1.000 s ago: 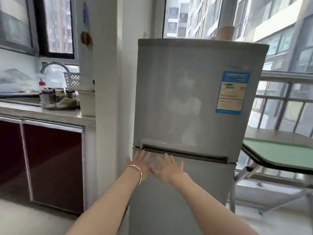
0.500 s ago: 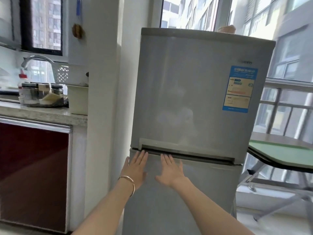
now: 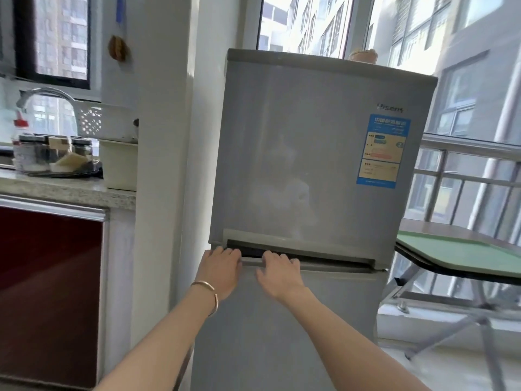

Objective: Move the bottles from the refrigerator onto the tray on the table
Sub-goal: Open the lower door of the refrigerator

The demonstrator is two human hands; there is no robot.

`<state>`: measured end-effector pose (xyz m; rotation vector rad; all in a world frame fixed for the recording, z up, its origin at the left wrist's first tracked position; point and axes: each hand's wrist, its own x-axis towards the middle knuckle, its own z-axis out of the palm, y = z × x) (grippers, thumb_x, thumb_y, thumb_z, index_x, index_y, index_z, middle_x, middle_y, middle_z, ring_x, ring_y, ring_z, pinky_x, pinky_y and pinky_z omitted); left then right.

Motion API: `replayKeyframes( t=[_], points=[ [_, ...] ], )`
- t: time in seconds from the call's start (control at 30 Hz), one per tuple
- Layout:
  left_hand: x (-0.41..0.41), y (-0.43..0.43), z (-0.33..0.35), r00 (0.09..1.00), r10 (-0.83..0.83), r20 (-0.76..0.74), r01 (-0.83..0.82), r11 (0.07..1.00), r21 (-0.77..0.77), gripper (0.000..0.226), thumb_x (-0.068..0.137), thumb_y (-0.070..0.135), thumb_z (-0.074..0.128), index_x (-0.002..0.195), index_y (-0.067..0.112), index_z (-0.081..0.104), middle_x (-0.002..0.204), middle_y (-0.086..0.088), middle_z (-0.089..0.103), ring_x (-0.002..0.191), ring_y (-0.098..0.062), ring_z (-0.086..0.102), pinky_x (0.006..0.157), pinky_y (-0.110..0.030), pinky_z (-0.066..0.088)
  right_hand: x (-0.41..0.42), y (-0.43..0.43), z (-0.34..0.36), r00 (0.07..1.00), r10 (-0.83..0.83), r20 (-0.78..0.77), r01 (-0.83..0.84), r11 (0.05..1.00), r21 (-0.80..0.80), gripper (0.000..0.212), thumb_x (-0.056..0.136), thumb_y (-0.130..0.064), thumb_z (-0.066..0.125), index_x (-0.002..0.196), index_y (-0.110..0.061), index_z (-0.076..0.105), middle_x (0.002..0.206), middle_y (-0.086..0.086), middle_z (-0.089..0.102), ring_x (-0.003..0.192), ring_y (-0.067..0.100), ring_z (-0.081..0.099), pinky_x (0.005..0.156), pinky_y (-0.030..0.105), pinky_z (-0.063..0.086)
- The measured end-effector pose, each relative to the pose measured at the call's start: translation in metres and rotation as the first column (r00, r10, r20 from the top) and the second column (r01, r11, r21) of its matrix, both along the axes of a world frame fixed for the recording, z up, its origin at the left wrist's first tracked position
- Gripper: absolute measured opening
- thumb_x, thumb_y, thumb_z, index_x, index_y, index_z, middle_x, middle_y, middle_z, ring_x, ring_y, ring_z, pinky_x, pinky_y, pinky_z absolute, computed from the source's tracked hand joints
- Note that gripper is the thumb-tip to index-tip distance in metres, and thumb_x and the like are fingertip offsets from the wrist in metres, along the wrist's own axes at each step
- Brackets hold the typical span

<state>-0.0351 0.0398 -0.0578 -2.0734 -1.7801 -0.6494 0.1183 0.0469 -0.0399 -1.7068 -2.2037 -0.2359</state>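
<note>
While both doors of the grey refrigerator (image 3: 318, 165) look shut, so no bottles show, the left hand (image 3: 222, 273) with a gold bracelet (image 3: 208, 296) has its fingers curled over the top edge of the lower door, near its left corner. Right hand (image 3: 279, 275) hooks the same edge just beside it. Off right, the green tray (image 3: 462, 251) sits on the folding table (image 3: 451, 270).

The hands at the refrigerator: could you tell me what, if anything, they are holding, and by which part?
Both the left hand and right hand grip the lower door of the refrigerator by its top edge, fingers curled into the handle recess.
</note>
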Motion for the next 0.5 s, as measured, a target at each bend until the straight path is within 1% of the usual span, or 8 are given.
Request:
replayKeyframes(
  t=[0.03, 0.1, 0.13, 0.2, 0.3, 0.37, 0.43, 0.5],
  points=[
    [0.001, -0.002, 0.007, 1.0, -0.027, -0.009, 0.027, 1.0, -0.013, 0.026, 0.099, 0.028, 0.032, 0.116, 0.022, 0.051, 0.117, 0.002, 0.065, 0.111, -0.023, 0.052, 0.089, -0.034, 0.034, 0.001, -0.004, 0.005, 1.0, -0.022, -0.02, 0.022, 0.999, 0.042, 0.034, 0.095, -0.034, 0.036, 0.113, -0.013, 0.056, 0.114, 0.01, 0.067, 0.109, 0.03, 0.058, 0.092, 0.041, 0.033],
    [0.006, -0.006, 0.018, 0.996, -0.082, -0.029, 0.08, 0.994, -0.07, 0.029, 0.099, 0.026, 0.035, 0.125, 0.024, 0.048, 0.123, 0.0, 0.062, 0.114, -0.024, 0.051, 0.091, -0.035, 0.036, 0.004, -0.009, 0.013, 0.995, -0.094, -0.04, 0.097, 0.993, 0.062, 0.033, 0.097, -0.031, 0.034, 0.102, -0.011, 0.06, 0.102, 0.01, 0.071, 0.095, 0.031, 0.064, 0.088, 0.04, 0.035],
    [0.009, -0.007, 0.022, 0.994, -0.107, -0.033, 0.104, 0.989, -0.104, 0.034, 0.099, 0.026, 0.037, 0.132, 0.025, 0.045, 0.128, 0.0, 0.059, 0.118, -0.024, 0.05, 0.095, -0.037, 0.037, 0.007, -0.011, 0.016, 0.989, -0.142, -0.039, 0.144, 0.988, 0.054, 0.031, 0.097, -0.03, 0.035, 0.101, -0.011, 0.06, 0.101, 0.01, 0.072, 0.093, 0.03, 0.065, 0.089, 0.04, 0.036],
    [0.017, -0.01, 0.027, 0.989, -0.148, -0.025, 0.141, 0.972, -0.188, 0.045, 0.1, 0.027, 0.038, 0.144, 0.029, 0.033, 0.143, 0.0, 0.048, 0.129, -0.025, 0.044, 0.103, -0.042, 0.037, 0.017, -0.015, 0.018, 0.967, -0.254, -0.024, 0.255, 0.967, 0.008, 0.029, 0.093, -0.033, 0.042, 0.108, -0.012, 0.057, 0.111, 0.009, 0.069, 0.104, 0.029, 0.061, 0.093, 0.042, 0.034],
    [0.04, -0.011, 0.033, 0.977, -0.211, -0.025, 0.196, 0.938, -0.285, 0.054, 0.101, 0.03, 0.035, 0.152, 0.035, 0.017, 0.16, 0.003, 0.022, 0.144, -0.025, 0.027, 0.113, -0.048, 0.029, 0.042, -0.022, 0.016, 0.9, -0.432, 0.063, 0.436, 0.887, -0.148, 0.058, 0.091, -0.041, 0.046, 0.138, -0.008, 0.038, 0.143, 0.017, 0.045, 0.133, 0.035, 0.037, 0.106, 0.056, 0.026],
    [0.063, -0.009, 0.033, 0.964, -0.261, -0.055, 0.23, 0.918, -0.324, 0.055, 0.102, 0.032, 0.032, 0.152, 0.036, 0.009, 0.163, 0.003, 0.006, 0.149, -0.024, 0.015, 0.117, -0.05, 0.023, 0.061, -0.031, 0.014, 0.857, -0.501, 0.12, 0.514, 0.817, -0.262, 0.081, 0.091, -0.044, 0.044, 0.153, -0.005, 0.01, 0.158, 0.021, 0.017, 0.146, 0.04, 0.013, 0.11, 0.068, 0.014],
    [0.089, -0.004, 0.031, 0.948, -0.312, -0.065, 0.269, 0.895, -0.356, 0.056, 0.103, 0.033, 0.029, 0.153, 0.036, 0.003, 0.164, 0.002, -0.002, 0.151, -0.022, 0.006, 0.119, -0.048, 0.019, 0.076, -0.042, 0.012, 0.835, -0.533, 0.135, 0.543, 0.762, -0.352, 0.091, 0.091, -0.046, 0.043, 0.153, -0.004, -0.009, 0.162, 0.02, -0.003, 0.149, 0.039, -0.004, 0.111, 0.071, 0.008],
    [0.121, 0.001, 0.027, 0.931, -0.36, -0.057, 0.313, 0.87, -0.38, 0.056, 0.103, 0.034, 0.027, 0.152, 0.035, 0.001, 0.163, 0.001, -0.005, 0.151, -0.021, 0.0, 0.12, -0.047, 0.018, 0.096, -0.056, 0.011, 0.831, -0.541, 0.132, 0.543, 0.736, -0.403, 0.093, 0.092, -0.046, 0.043, 0.151, -0.004, -0.015, 0.162, 0.019, -0.011, 0.149, 0.037, -0.01, 0.11, 0.071, 0.006]
  ],
)
